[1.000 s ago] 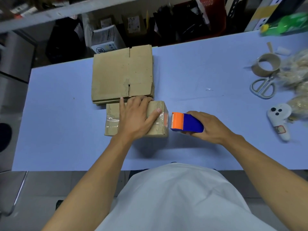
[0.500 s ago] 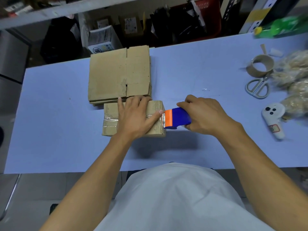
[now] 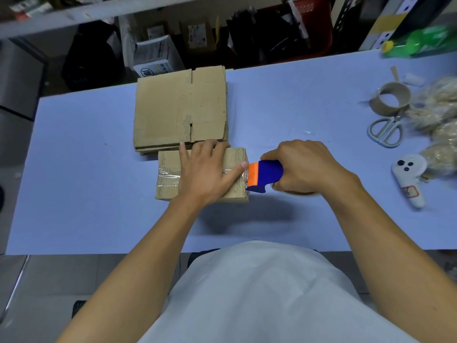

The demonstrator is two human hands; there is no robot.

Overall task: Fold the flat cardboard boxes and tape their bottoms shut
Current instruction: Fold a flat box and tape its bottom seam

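A small folded cardboard box [image 3: 168, 179] stands on the blue table [image 3: 74, 169], with clear tape across its top. My left hand [image 3: 205, 173] lies flat on it, fingers spread, thumb at the right edge. My right hand [image 3: 304, 167] grips a blue and orange tape dispenser [image 3: 263, 175], whose orange end touches the box's right edge. Behind the box lies a stack of flat cardboard boxes [image 3: 180, 110].
At the right of the table are an empty tape core [image 3: 390, 97], white-handled scissors [image 3: 384, 129], a white controller [image 3: 409, 178] and bags of straw-like filler [image 3: 437, 112]. A green bottle [image 3: 420, 42] lies at the far right corner. Shelves with clutter stand behind the table.
My right hand brought the tape dispenser leftward from beside the box until its orange end meets the box's right edge, and turned over on top of it. My left hand stayed pressed on the box.
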